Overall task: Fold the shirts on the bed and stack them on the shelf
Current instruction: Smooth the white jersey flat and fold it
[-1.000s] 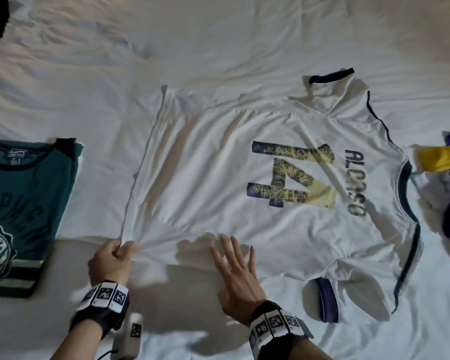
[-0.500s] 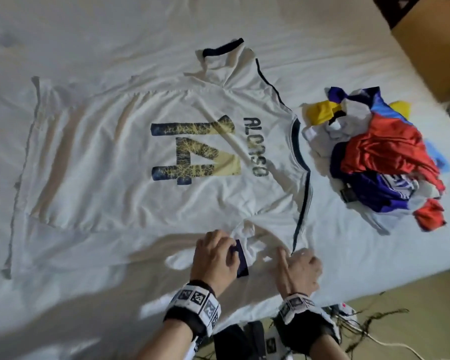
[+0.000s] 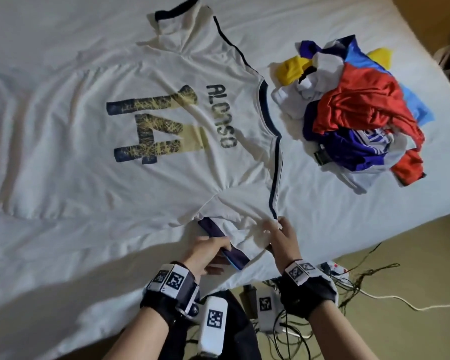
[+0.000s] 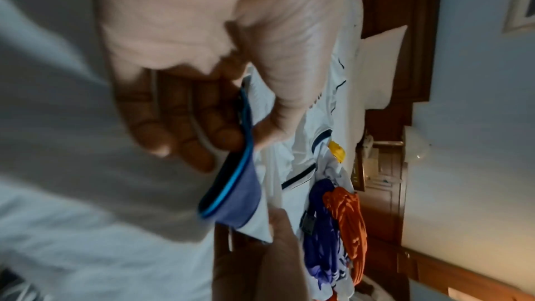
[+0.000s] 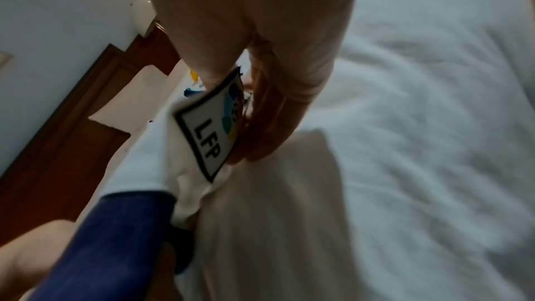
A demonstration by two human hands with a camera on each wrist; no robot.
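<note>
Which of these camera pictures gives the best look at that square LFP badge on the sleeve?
The right wrist view: the LFP badge fills the middle, its letters readable, pinched by the right hand. The head and left wrist views don't show it at all.

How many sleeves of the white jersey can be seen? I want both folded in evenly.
2. The near sleeve, with its navy cuff, is held by the left hand and right hand; the far sleeve lies crumpled at the jersey's far edge.

Tan floor strewn with tangled cables; dark wooden headboard against pale blue wall.
</note>
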